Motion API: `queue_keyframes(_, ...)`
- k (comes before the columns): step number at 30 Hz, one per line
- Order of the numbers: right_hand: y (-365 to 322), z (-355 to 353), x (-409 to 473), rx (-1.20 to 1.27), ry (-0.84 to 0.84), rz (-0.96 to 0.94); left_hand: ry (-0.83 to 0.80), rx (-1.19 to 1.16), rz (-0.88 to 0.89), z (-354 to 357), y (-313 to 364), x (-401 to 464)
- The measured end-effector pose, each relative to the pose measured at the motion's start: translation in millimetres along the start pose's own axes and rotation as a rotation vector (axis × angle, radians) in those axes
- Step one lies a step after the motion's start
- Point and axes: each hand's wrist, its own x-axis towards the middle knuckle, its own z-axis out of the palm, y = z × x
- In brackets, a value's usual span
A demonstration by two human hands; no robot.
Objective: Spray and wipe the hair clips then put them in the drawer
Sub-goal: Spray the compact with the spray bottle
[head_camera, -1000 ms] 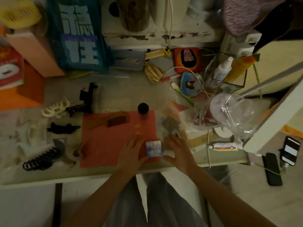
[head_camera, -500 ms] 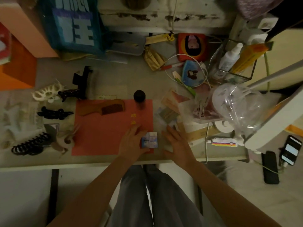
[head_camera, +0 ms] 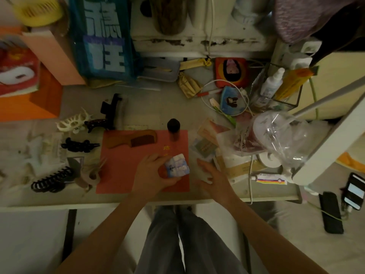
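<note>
Head view: left hand (head_camera: 152, 175) curled around a small blue-white packet (head_camera: 177, 166), probably tissues, at frame centre over the red mat (head_camera: 122, 175). Right hand (head_camera: 212, 175) loosely spread beside it, holding nothing. Hair clips (head_camera: 48, 181) untouched, left of frame. Best steadied firmly while drawing one sheet out.

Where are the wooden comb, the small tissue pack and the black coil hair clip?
wooden comb (head_camera: 132, 140), head view, on its handle near the teeth.
small tissue pack (head_camera: 177, 168), head view, on its blue-white face.
black coil hair clip (head_camera: 51, 180), head view, on its ribbed middle.
</note>
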Motion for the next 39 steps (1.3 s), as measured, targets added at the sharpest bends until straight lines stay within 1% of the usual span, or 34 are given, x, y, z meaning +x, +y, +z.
queue_keyframes(2, -16, 0, -3, 0.241, 0.016, 0.034, 0.030, -0.042, 0.006, -17, 8, 2)
queue_keyframes(3, -23, 0, -3, 0.294, 0.024, 0.018, 0.045, -0.080, -0.010, -25, 13, 3)
queue_keyframes(5, -38, -1, -1, 0.336, 0.022, -0.034, 0.078, -0.148, -0.027, -41, 23, 4)
queue_keyframes(8, -60, -1, -1, 0.448, -0.046, -0.093, 0.124, -0.171, 0.006, -65, 41, 4)
queue_keyframes(11, -85, -4, -5, 0.549, -0.123, -0.138, 0.111, -0.219, 0.020, -89, 58, 3)
queue_keyframes(14, -105, -6, -7, 0.642, -0.182, -0.178, 0.104, -0.295, -0.003, -110, 70, -2)
queue_keyframes(20, -136, -6, -16, 0.695, -0.229, -0.240, 0.144, -0.363, 0.037, -139, 89, -11)
queue_keyframes(25, -166, -7, -30, 0.750, -0.304, -0.340, 0.165, -0.379, 0.088, -161, 106, -15)
queue_keyframes(27, -177, -9, -36, 0.773, -0.327, -0.375, 0.188, -0.383, 0.081, -171, 112, -17)
queue_keyframes(30, -189, -13, -40, 0.789, -0.325, -0.404, 0.184, -0.357, 0.044, -180, 118, -17)
queue_keyframes(33, -199, -15, -44, 0.816, -0.334, -0.454, 0.222, -0.336, 0.007, -190, 125, -18)
queue_keyframes(39, -220, -18, -50, 0.802, -0.286, -0.504, 0.187, -0.238, 0.021, -211, 137, -21)
